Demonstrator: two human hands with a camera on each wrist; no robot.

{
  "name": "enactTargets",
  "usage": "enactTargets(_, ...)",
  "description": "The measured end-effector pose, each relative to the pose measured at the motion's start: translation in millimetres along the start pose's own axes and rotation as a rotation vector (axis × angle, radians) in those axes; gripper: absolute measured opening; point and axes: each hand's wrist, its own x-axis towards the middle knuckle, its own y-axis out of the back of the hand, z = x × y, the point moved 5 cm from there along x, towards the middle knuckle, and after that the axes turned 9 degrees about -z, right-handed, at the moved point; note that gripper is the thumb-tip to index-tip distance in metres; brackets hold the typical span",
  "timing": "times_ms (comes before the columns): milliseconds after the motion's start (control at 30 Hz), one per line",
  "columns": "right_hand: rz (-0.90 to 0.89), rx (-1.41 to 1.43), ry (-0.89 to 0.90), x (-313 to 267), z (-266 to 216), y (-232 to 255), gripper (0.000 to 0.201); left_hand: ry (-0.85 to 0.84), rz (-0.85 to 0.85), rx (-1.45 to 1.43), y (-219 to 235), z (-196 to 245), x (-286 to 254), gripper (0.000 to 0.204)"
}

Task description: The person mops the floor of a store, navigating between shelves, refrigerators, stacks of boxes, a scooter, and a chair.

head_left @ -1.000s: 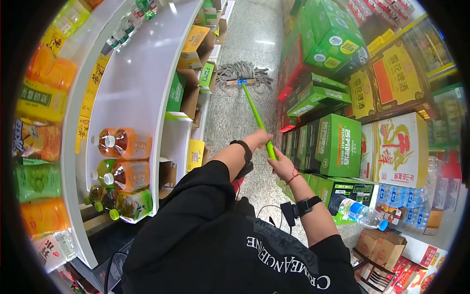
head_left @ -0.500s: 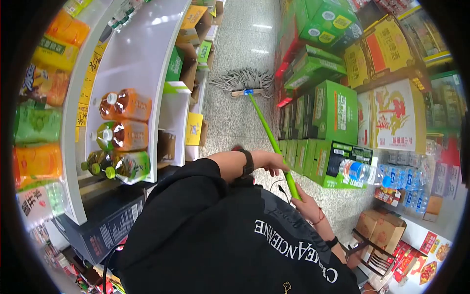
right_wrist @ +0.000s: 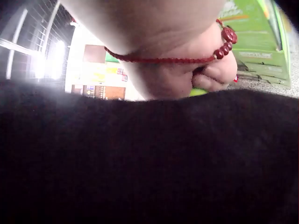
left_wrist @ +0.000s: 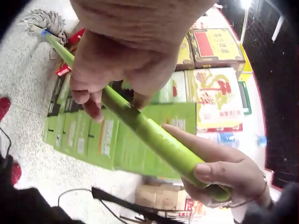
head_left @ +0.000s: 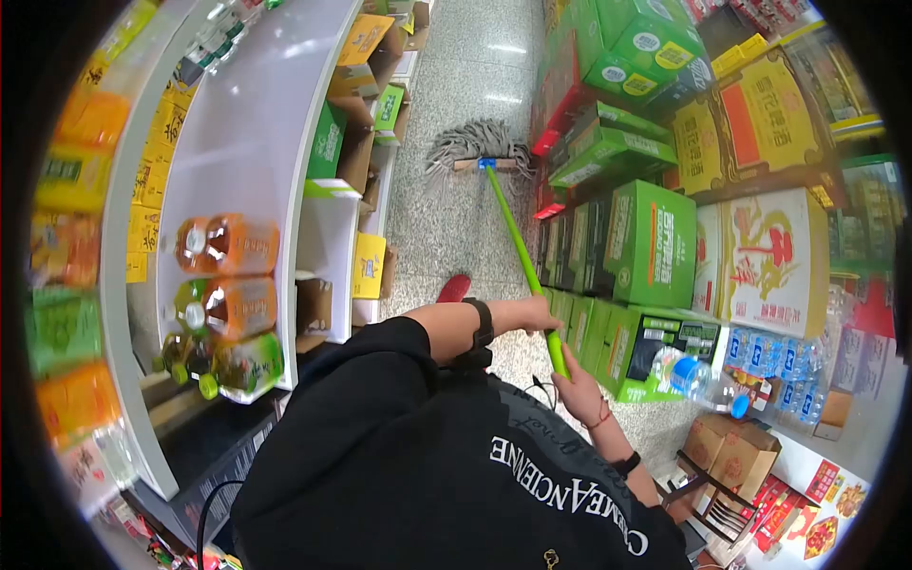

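Observation:
A mop with a bright green handle (head_left: 518, 242) slants from my hands up to its grey string head (head_left: 478, 142), which lies spread on the speckled floor. My left hand (head_left: 534, 314) grips the handle partway down the pole; the left wrist view shows that hand (left_wrist: 121, 65) with its fingers around it. Near the handle's end, my right hand (head_left: 578, 388) is wrapped round the pole, thumb on top in the left wrist view (left_wrist: 229, 173). A dark sleeve hides much of the right wrist view, where my right hand (right_wrist: 187, 74) shows only partly.
Shelves (head_left: 249, 123) with bottles (head_left: 228, 245) line the left side. Stacked green cartons (head_left: 651, 245) and beer boxes (head_left: 774, 252) stand along the right, close to the mop head. A red shoe (head_left: 454, 288) is on the floor, and a chair (head_left: 717, 503) stands at lower right.
Over the last second both hands moved down and to the right, then slightly up again. The mop head was drawn closer, then pushed a little away, and sits slightly further right.

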Motion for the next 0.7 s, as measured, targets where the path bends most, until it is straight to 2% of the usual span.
enactTargets(33, 0.080, -0.043, 0.119, 34.9, -0.2, 7.1, 0.062, 0.002, 0.076, 0.012, 30.7, -3.8, 10.7, 0.050)
enactTargets(67, 0.138, -0.073, 0.194, 72.1, 3.9, 10.9, 0.062, 0.000, 0.076, 0.011, 59.4, -5.4, 17.3, 0.050)
enactTargets(133, 0.097, 0.038, 0.138, 113.3, -37.5, 35.0, 0.061, 0.036, 0.233, 0.087, 124.8, -9.1, 28.4, 0.048)
enactTargets(167, 0.050, 0.142, 0.096, 139.6, -58.4, 49.2, 0.061, 0.049, 0.244, 0.049, 154.9, -13.3, 40.1, 0.050)
enactTargets(233, 0.090, 0.071, 0.131, 186.3, -88.0, 80.7, 0.060, 0.066, 0.262, 0.013, 207.7, -24.1, 65.8, 0.053)
enactTargets(267, 0.093, 0.123, 0.201, 204.9, -103.0, 94.3, 0.061, 0.085, 0.371, -0.041, 233.2, -27.2, 74.7, 0.058)
enactTargets(300, 0.098, 0.126, 0.204, 226.6, -105.8, 104.1, 0.061, 0.100, 0.479, -0.094, 255.2, -27.9, 80.2, 0.064)
enactTargets(367, 0.156, 0.084, 0.218, 265.0, -102.1, 119.8, 0.063, 0.122, 0.485, -0.054, 283.4, -9.3, 73.5, 0.069)
enactTargets(500, 0.022, 0.215, 0.071, 232.8, -142.5, 126.2, 0.064, 0.185, 0.525, -0.006, 288.6, -5.4, 63.6, 0.076)
enactTargets(567, 0.006, 0.197, 0.030, 225.1, -126.4, 112.8, 0.065, 0.184, 0.504, -0.013, 273.5, -15.6, 67.4, 0.083)
enactTargets(633, 0.018, 0.164, 0.162, 214.9, -108.9, 93.5, 0.066, 0.179, 0.488, -0.019, 248.9, -26.3, 70.6, 0.091)
enactTargets(700, -0.002, 0.162, 0.141, 182.2, -96.4, 84.4, 0.067, 0.109, 0.488, -0.141, 213.6, -33.3, 64.2, 0.094)
